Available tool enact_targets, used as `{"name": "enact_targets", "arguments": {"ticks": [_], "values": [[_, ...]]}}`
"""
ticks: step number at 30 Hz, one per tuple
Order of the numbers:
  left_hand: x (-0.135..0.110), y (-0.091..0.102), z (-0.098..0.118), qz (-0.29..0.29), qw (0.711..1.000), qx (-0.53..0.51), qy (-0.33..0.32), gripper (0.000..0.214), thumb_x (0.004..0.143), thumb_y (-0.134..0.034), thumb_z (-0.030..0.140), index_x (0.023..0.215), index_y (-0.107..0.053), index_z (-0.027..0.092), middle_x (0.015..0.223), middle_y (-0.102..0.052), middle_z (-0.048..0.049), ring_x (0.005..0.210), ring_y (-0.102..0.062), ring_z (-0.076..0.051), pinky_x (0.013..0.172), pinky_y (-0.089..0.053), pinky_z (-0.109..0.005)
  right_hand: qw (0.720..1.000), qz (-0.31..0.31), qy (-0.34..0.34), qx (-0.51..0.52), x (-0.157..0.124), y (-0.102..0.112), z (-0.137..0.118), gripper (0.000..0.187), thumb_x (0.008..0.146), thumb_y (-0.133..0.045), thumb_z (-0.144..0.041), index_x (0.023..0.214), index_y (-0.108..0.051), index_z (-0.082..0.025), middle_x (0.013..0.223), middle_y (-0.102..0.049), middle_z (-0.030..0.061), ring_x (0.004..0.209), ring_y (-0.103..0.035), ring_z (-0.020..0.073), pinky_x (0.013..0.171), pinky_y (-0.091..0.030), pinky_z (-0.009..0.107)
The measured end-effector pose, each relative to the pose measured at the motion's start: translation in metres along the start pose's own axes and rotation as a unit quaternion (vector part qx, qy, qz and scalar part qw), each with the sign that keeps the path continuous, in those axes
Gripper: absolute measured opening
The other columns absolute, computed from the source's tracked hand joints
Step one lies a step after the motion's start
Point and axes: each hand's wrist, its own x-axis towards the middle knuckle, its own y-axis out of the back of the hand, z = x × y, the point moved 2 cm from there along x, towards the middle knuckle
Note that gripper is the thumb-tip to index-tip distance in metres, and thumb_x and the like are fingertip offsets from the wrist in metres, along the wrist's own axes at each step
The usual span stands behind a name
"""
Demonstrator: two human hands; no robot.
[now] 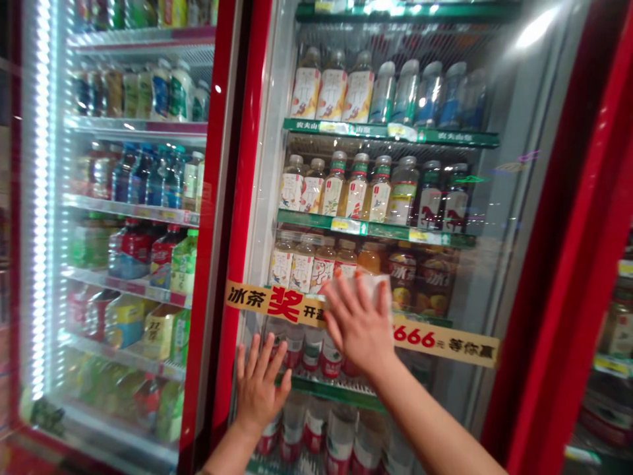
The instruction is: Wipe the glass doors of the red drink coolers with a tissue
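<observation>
My right hand [363,323] is pressed against the glass door [465,409] of a red-framed drinks fridge, near the middle of a yellow banner strip [445,343]. Under its fingers lies a white cloth or tissue [380,290]; its edge shows between and beside the fingertips, and the rest is hidden by the hand. Lower and to the left, my left hand [260,386] rests on the same door with spread fingers and nothing in it. Behind the glass, bottled drinks [353,188] stand in rows on green-edged shelves.
A second lit fridge [198,277] stands to the left, its shelves full of bottles and cartons. Another red frame [558,316] rises at the right, with more bottles beyond it. Ceiling lights [537,28] reflect in the glass.
</observation>
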Motion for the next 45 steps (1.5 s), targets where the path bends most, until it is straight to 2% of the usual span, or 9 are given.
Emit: {"name": "enact_targets", "arguments": {"ticks": [4, 9, 12, 16, 19, 26, 33, 39, 45], "values": [[0.0, 0.001, 0.0, 0.001, 1.0, -0.001, 0.0, 0.077, 0.101, -0.062, 0.032, 0.172, -0.034, 0.033, 0.181, -0.03, -0.0007, 0.172, -0.021, -0.028, 0.143, -0.01, -0.056, 0.98, -0.047, 0.192, 0.006, -0.077, 0.001, -0.012, 0.061, 0.106, -0.055, -0.04, 0.166, -0.046, -0.039, 0.176, -0.038, -0.0112, 0.172, -0.012, 0.0208, 0.142, 0.005, 0.056], [0.0, 0.001, 0.001, -0.002, 1.0, 0.007, 0.001, 0.076, 0.101, -0.062, 0.033, 0.171, -0.035, 0.033, 0.181, -0.03, -0.0004, 0.172, -0.021, -0.029, 0.143, -0.011, -0.057, 0.985, 0.049, -0.164, -0.029, -0.095, 0.025, 0.088, 0.07, 0.109, -0.046, -0.043, 0.175, -0.024, -0.033, 0.184, -0.018, 0.0044, 0.171, -0.015, 0.0379, 0.135, -0.009, 0.077], [-0.002, 0.0, 0.001, -0.002, 1.0, 0.011, 0.009, 0.076, 0.1, -0.061, 0.032, 0.172, -0.034, 0.033, 0.181, -0.031, -0.0013, 0.172, -0.023, -0.03, 0.143, -0.013, -0.059, 0.961, 0.062, -0.267, -0.03, -0.108, 0.017, 0.075, 0.076, 0.108, -0.044, -0.046, 0.177, -0.016, -0.029, 0.185, -0.007, 0.008, 0.17, -0.007, 0.0462, 0.128, -0.007, 0.088], [-0.004, -0.001, 0.0, -0.008, 1.0, 0.008, 0.013, 0.078, 0.1, -0.061, 0.032, 0.172, -0.034, 0.034, 0.18, -0.032, -0.0014, 0.171, -0.023, -0.029, 0.143, -0.014, -0.059, 1.0, -0.014, -0.021, -0.012, -0.171, -0.004, -0.006, 0.082, 0.095, -0.061, -0.039, 0.172, -0.031, -0.043, 0.174, -0.036, -0.0107, 0.172, -0.007, 0.0312, 0.142, 0.0, 0.062], [-0.003, 0.0, 0.0, -0.009, 1.0, 0.007, 0.009, 0.077, 0.1, -0.061, 0.031, 0.172, -0.034, 0.034, 0.181, -0.029, 0.0, 0.172, -0.022, -0.028, 0.143, -0.012, -0.057, 0.997, -0.037, 0.065, -0.012, -0.211, -0.001, -0.01, 0.081, 0.093, -0.061, -0.031, 0.169, -0.037, -0.047, 0.17, -0.042, -0.0139, 0.172, -0.012, 0.0249, 0.143, -0.003, 0.057], [-0.002, 0.001, 0.002, -0.009, 1.0, 0.02, 0.003, 0.078, 0.101, -0.06, 0.03, 0.173, -0.032, 0.033, 0.183, -0.027, -0.0006, 0.172, -0.021, -0.03, 0.142, -0.013, -0.06, 0.941, 0.057, -0.332, 0.018, -0.167, 0.013, 0.054, 0.076, 0.108, -0.043, -0.049, 0.177, -0.014, -0.037, 0.185, 0.001, 0.0053, 0.169, -0.001, 0.0524, 0.119, -0.007, 0.098], [-0.003, 0.002, 0.0, -0.017, 1.0, 0.024, -0.005, 0.076, 0.102, -0.058, 0.03, 0.173, -0.033, 0.031, 0.183, -0.026, -0.0004, 0.172, -0.02, -0.03, 0.143, -0.011, -0.058, 0.999, -0.027, -0.018, 0.019, -0.219, -0.006, -0.04, 0.083, 0.098, -0.055, -0.024, 0.174, -0.027, -0.04, 0.177, -0.028, -0.0085, 0.172, -0.012, 0.0199, 0.142, -0.001, 0.053], [-0.004, 0.001, 0.0, -0.007, 1.0, 0.01, 0.001, 0.075, 0.102, -0.059, 0.029, 0.172, -0.034, 0.032, 0.183, -0.027, -0.0003, 0.172, -0.021, -0.029, 0.143, -0.013, -0.058, 0.942, 0.043, -0.332, -0.003, -0.188, 0.008, 0.054, 0.075, 0.109, -0.04, -0.045, 0.177, -0.012, -0.033, 0.185, 0.002, 0.0068, 0.17, 0.004, 0.0468, 0.124, -0.006, 0.093], [-0.004, 0.001, -0.003, -0.016, 1.0, -0.015, 0.001, 0.076, 0.102, -0.063, 0.03, 0.172, -0.034, 0.034, 0.182, -0.027, 0.0008, 0.173, -0.02, -0.027, 0.144, -0.011, -0.054, 0.995, -0.018, -0.093, -0.042, -0.177, -0.015, -0.039, 0.072, 0.101, -0.058, -0.045, 0.17, -0.04, -0.039, 0.176, -0.034, -0.0075, 0.171, -0.013, 0.0277, 0.142, -0.008, 0.063]]}}
